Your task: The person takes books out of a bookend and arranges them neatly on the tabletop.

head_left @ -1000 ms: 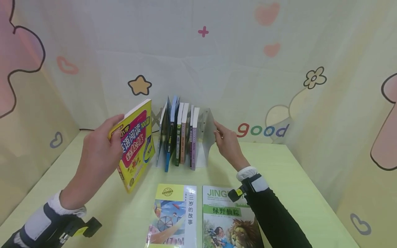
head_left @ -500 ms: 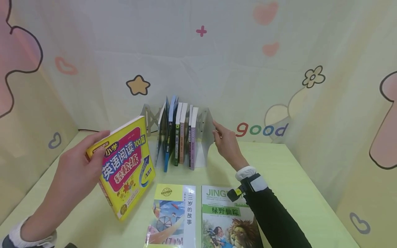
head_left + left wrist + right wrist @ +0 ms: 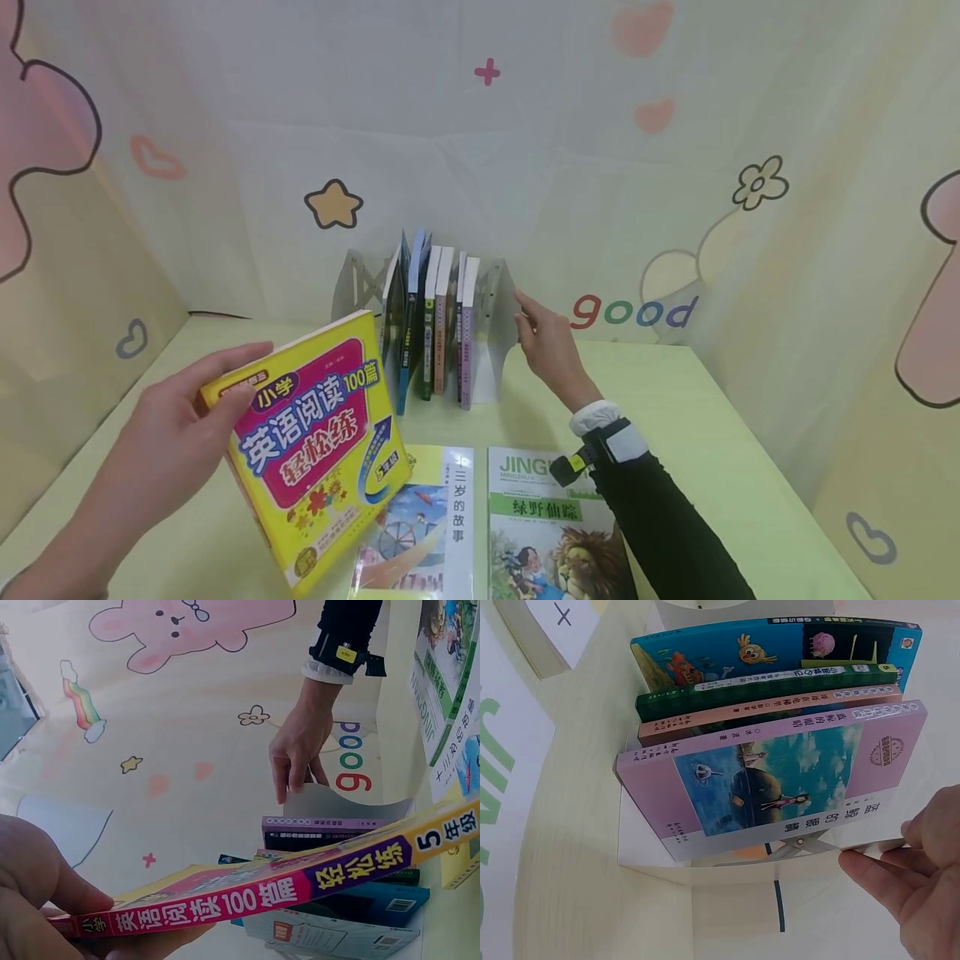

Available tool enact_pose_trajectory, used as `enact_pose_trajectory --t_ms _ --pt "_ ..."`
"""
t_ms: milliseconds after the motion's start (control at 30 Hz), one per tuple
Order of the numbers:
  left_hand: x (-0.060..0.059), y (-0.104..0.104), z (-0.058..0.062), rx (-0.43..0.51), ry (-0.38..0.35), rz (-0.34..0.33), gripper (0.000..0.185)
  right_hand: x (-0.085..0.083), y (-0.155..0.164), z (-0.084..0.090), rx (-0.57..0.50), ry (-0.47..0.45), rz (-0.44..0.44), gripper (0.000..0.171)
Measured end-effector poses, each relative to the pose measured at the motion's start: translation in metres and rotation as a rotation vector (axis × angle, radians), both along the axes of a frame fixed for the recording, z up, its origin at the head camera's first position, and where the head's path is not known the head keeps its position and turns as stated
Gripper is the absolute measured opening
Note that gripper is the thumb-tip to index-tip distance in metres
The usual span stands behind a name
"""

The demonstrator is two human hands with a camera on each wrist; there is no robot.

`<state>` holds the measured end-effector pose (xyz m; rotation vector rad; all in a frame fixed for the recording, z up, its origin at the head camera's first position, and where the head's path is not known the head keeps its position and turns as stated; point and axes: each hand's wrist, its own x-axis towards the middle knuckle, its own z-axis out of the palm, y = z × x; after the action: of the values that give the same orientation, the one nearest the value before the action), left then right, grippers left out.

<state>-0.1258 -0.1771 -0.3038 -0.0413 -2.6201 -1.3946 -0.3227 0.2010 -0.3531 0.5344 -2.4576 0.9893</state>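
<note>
My left hand (image 3: 187, 412) grips a yellow book (image 3: 318, 442) by its left edge, tilted above the table with its cover facing me. From the left wrist its pink and yellow spine (image 3: 262, 892) runs across the view, with my thumb (image 3: 30, 892) on top. A row of upright books (image 3: 431, 325) stands in a grey folding bookstand. My right hand (image 3: 543, 337) pinches the top edge of the stand's right end plate (image 3: 501, 321). From the right wrist, my fingers (image 3: 889, 874) lie on that plate's edge (image 3: 727, 877), beside a purple book (image 3: 780, 780).
Two books lie flat at the table's near edge: one with a ferris wheel cover (image 3: 420, 525) and one with a lion cover (image 3: 547, 533). The pale green table (image 3: 712, 433) is walled in by a printed backdrop on three sides.
My left hand has carried the yellow book down and toward me, away from the stand, and tilted it flatter. The right hand has stayed on the end plate.
</note>
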Motion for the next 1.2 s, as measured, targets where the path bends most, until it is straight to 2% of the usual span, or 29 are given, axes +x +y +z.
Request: enact_pose_trajectory --t_ms 133,433,800,1200 --pt "0.0 0.002 -0.004 0.015 -0.023 -0.026 0.051 0.0 0.0 0.0 0.0 -0.011 0.001 0.048" --pt "-0.004 0.005 -0.005 0.093 -0.055 -0.097 0.05 -0.001 0.001 -0.001 0.0 0.029 0.018 0.046" --pt "-0.016 0.012 -0.011 0.256 -0.15 -0.166 0.052 -0.002 0.0 -0.003 0.006 0.059 0.025 0.046" --pt "-0.028 0.027 -0.014 0.319 -0.197 -0.185 0.052 -0.002 0.001 -0.004 -0.055 0.016 0.041 0.049"
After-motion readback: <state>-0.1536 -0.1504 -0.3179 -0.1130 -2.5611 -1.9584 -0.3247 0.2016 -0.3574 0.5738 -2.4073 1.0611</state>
